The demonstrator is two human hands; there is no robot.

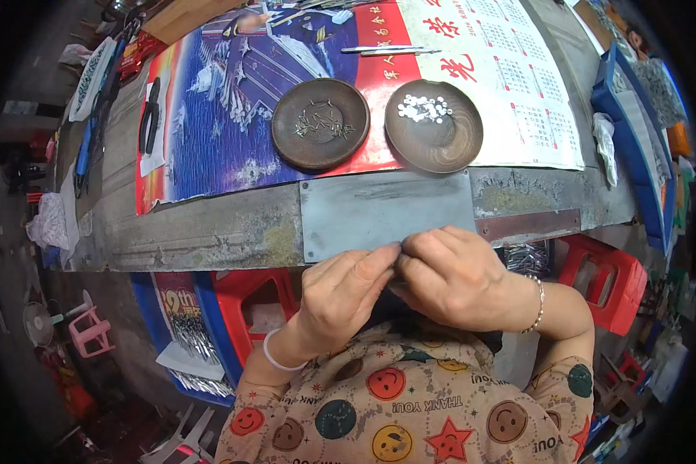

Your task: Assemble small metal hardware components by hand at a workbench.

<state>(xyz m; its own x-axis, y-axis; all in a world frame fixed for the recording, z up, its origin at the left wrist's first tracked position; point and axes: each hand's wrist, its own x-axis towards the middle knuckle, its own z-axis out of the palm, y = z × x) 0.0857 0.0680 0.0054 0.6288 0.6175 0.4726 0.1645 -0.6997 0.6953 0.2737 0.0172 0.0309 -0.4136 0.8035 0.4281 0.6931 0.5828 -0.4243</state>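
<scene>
My left hand point(344, 288) and my right hand point(448, 277) meet at the fingertips, just above the near edge of a grey metal plate point(387, 209) fixed to the bench. Both are closed in a pinch, and whatever lies between the fingers is hidden. Beyond the plate, a dark round wooden dish point(286, 147) holds small thin metal pins point(322, 122). Beside it on the right, a lighter brown wooden dish point(448, 151) holds small white pieces point(424, 108). Two slim silver rods point(390, 51) lie behind the dishes.
A printed calendar sheet point(232, 166) covers the bench. Black-handled pliers point(150, 116) lie at its left. A blue tray point(634, 131) stands at the right edge. Red stools point(247, 298) and a blue bin of metal parts point(189, 332) sit below the bench edge.
</scene>
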